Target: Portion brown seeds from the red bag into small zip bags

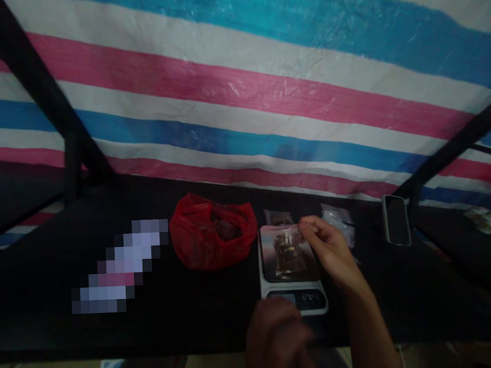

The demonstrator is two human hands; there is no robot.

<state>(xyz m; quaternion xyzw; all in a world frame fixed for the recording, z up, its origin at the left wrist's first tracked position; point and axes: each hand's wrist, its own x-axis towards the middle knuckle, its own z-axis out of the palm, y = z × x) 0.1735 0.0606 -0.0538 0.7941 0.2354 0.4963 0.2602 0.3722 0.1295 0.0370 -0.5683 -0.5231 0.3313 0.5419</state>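
A small see-through zip bag (pixel 288 252) with brown, dried-looking pieces inside stands or lies on the dark plate of a white kitchen scale (pixel 265 289). My right hand (pixel 328 246) pinches the bag's top right corner between thumb and fingers. In front of the scale, my left hand (pixel 278 334) is smeared by motion and overlaps the lower edge of the display; its fingers cannot be made out. Left of the scale sits an open red plastic bag (pixel 210 253) with dark contents. Behind the scale lies another small filled bag (pixel 278 218).
See-through plastic bags (pixel 340 218) lie behind my right hand. A phone (pixel 397 221) leans near the dark frame post at the right. On the left of the black table (pixel 186 311) is a pixelated object (pixel 121 268). A striped plastic sheet (pixel 241 92) hangs behind.
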